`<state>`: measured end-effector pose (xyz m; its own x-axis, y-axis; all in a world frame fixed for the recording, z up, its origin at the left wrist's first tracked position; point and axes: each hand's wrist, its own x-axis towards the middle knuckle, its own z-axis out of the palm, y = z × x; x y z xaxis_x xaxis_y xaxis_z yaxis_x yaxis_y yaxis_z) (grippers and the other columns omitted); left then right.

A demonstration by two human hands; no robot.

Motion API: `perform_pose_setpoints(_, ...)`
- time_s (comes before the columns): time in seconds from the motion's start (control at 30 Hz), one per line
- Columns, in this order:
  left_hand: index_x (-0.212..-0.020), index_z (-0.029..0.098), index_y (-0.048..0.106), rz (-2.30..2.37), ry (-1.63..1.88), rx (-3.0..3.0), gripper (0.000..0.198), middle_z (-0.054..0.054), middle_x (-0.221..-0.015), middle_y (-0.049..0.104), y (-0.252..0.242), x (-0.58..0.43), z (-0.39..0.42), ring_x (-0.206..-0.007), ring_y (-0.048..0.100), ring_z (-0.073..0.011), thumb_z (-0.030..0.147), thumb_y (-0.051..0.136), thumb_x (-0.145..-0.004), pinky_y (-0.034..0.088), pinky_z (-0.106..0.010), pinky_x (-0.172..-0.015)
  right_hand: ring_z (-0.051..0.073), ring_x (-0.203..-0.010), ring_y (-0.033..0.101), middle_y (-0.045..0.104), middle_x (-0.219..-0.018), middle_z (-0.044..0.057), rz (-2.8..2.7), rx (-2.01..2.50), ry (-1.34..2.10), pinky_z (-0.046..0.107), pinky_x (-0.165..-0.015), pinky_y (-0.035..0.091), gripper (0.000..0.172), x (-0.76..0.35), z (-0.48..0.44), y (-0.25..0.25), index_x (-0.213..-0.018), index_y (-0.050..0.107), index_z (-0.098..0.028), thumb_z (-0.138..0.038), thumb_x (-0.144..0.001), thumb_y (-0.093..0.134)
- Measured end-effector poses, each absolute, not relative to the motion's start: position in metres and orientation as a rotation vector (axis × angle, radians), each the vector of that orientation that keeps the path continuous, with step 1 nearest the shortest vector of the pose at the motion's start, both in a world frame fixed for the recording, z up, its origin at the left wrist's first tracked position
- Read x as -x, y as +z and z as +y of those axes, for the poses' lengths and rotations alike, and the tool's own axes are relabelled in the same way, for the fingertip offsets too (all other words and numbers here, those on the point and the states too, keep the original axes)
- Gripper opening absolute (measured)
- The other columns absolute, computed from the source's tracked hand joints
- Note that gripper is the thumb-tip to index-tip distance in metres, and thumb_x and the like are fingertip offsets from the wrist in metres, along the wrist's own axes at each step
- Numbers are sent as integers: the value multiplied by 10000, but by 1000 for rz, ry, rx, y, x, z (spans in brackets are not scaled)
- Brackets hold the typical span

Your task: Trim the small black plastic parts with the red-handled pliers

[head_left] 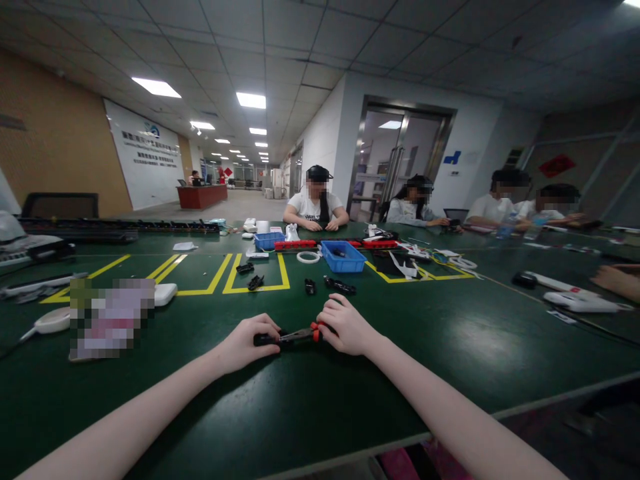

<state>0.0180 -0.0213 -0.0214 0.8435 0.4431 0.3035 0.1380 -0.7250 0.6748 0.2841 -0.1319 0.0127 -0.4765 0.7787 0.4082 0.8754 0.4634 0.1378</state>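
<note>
My left hand [249,342] is closed on a small black part [263,339] resting on the green table [310,400]. My right hand [346,325] is closed round the red handles of a pair of pliers [299,335]. The pliers' dark jaws point left and meet the black part between my two hands. Both hands rest low on the table, close together, near its front middle.
Loose black parts [340,285] lie beyond my hands near yellow floor-tape lines. Two blue bins [343,257] and a white tape ring [308,257] sit further back. White devices [580,302] lie right; another person's hand [617,280] is at the right edge. Several people sit at the far side.
</note>
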Motion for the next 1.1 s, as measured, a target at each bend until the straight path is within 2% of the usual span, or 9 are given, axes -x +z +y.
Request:
perform_pose_setpoints(0.17,-949,184,680,424,602,-2362,150,-53,-1045,623,-21,-18,-23,-980,614,-194,275,670,-829,493,-346,-910,186,-863,547,644,-826,49,-2440,1426,-459,431,-1065,303,183,-282,-132,12,-890,639,-181,-276,-905,484)
perform_pose_setpoints(0.33,-1255,214,545,496,578,-2412,458,-61,-1123,604,-25,-19,-25,-1041,585,-217,318,677,-829,484,-371,-928,192,-859,548,641,-826,51,-2441,1425,-439,442,-1055,308,197,-284,-133,14,-893,636,-186,-296,-915,474)
perform_pose_setpoints(0.4,-1312,223,514,501,547,-2473,505,-70,-1148,586,-25,-21,-26,-1058,576,-228,354,658,-846,476,-378,-943,191,-852,546,638,-817,49,-2442,1429,-440,437,-1052,310,196,-284,-133,14,-880,633,-185,-299,-916,478)
perform_pose_setpoints(0.57,-1253,218,564,517,454,-2554,425,-72,-1116,582,-21,-26,-28,-979,608,-222,424,597,-882,496,-341,-868,188,-862,546,646,-828,50,-2448,1440,-432,423,-1057,300,198,-284,-133,13,-890,632,-179,-307,-920,483)
perform_pose_setpoints(0.7,-1206,221,568,571,398,-2602,389,-70,-1146,628,-15,-28,-30,-1009,628,-241,459,562,-898,489,-341,-858,190,-858,558,655,-829,50,-2440,1439,-413,430,-1057,298,203,-286,-132,13,-886,625,-183,-314,-926,476)
perform_pose_setpoints(0.97,-1126,233,598,738,358,-2641,399,-46,-1030,710,-12,-38,-29,-943,672,-258,505,618,-836,482,-320,-774,171,-778,585,657,-797,34,-2415,1463,-351,454,-1067,273,224,-290,-132,10,-905,618,-188,-317,-945,440)
perform_pose_setpoints(1.1,-1139,228,618,751,357,-2677,434,-53,-984,722,-12,-39,-28,-878,681,-252,547,591,-846,475,-308,-736,183,-825,571,655,-809,42,-2407,1434,-434,456,-1068,273,223,-291,-132,11,-894,620,-188,-326,-936,451)
